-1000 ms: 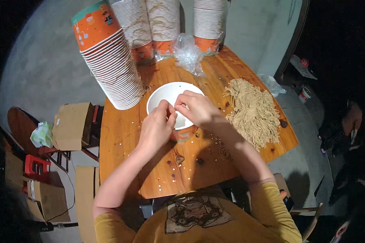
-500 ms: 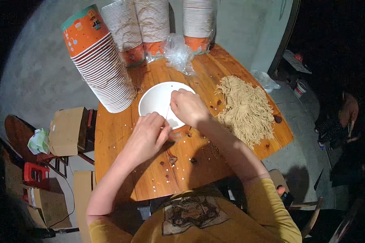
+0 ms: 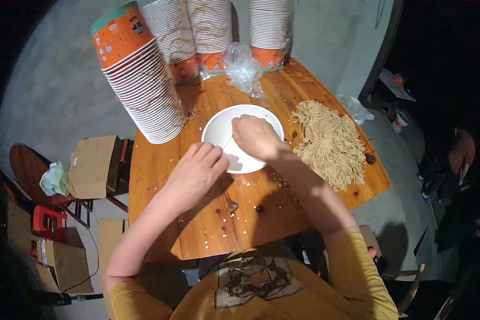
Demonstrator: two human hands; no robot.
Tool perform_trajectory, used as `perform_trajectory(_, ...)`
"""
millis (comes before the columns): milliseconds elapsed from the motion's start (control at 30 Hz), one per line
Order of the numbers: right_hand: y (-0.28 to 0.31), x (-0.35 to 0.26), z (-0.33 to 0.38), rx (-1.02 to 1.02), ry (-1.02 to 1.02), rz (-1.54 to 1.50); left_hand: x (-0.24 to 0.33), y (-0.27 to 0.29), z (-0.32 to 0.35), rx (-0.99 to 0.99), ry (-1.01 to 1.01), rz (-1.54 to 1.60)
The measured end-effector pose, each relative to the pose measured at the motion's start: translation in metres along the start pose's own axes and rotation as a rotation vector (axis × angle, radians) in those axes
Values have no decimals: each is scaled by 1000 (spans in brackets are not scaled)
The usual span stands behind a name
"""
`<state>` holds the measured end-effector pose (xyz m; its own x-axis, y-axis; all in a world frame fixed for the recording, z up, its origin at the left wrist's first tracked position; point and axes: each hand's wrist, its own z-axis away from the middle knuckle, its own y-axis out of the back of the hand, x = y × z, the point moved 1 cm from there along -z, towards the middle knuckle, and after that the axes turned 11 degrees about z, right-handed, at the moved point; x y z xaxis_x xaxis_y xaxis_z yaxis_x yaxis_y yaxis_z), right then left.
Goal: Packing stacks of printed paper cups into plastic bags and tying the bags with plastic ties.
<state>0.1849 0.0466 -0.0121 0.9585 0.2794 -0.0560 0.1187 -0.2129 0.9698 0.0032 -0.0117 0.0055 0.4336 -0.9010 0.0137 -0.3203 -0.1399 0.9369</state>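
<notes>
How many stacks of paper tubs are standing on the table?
4: a near stack at the left; behind it, a second and a third side by side; a fourth right of the clear plastic. Others may be hidden.

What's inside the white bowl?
Plain white surface shows inside the bowl, plus a small dark spot near its far edge. A thin strand runs between left hand and right hand. Both hands cover part of the interior; can't see beneath them.

Bowl [image 3: 221, 128] partly hidden, back cup stacks [image 3: 213, 26] cropped at top.
Left hand [image 3: 194, 168] and right hand [image 3: 255, 137] block parts of it; the strand [image 3: 227, 143] between is too fine to identify.
</notes>
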Motion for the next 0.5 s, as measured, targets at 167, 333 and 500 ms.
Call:
perform_trajectory(167,-10,9,-3,80,-34,-19,-6,2,-5,-24,-64,-3)
perform_trajectory(333,1,11,-5,49,-54,-185,-27,6,-5,-103,-149,-102)
perform_trajectory(500,34,47,-1,-250,-37,-1468,-60,11,2,-114,-110,-134)
